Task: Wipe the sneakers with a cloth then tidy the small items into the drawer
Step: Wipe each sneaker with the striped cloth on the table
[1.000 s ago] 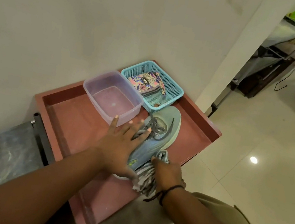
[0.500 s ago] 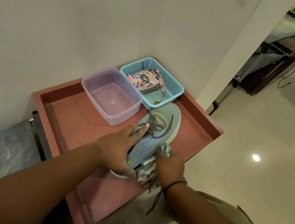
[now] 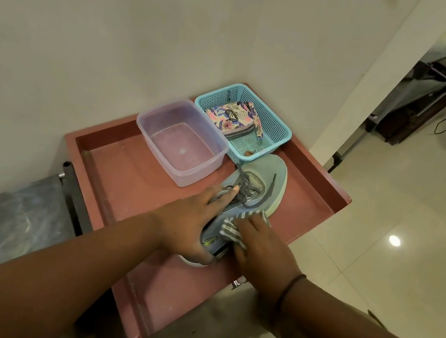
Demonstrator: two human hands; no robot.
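A light blue-green sneaker (image 3: 270,174) with grey laces lies on the red tray-topped table (image 3: 124,181), toe pointing away from me. My left hand (image 3: 191,223) holds it from the left, fingers reaching along the laces and thumb round the heel. My right hand (image 3: 264,250) grips a grey-and-white striped cloth (image 3: 231,227) and presses it onto the sneaker's right side near the heel. A blue mesh basket (image 3: 278,125) at the back holds a floral pouch (image 3: 230,118) and a few small items. No drawer shows.
A clear plastic tub (image 3: 181,143) stands left of the basket, against the wall. The table's raised rim runs all round. Pale tiled floor opens to the right, with dark furniture legs and cables at the far right. A grey marbled surface sits low left.
My right hand has carried the cloth from below the heel up onto the sneaker's side. My left hand has kept hold of the shoe, its fingers drawn closer together.
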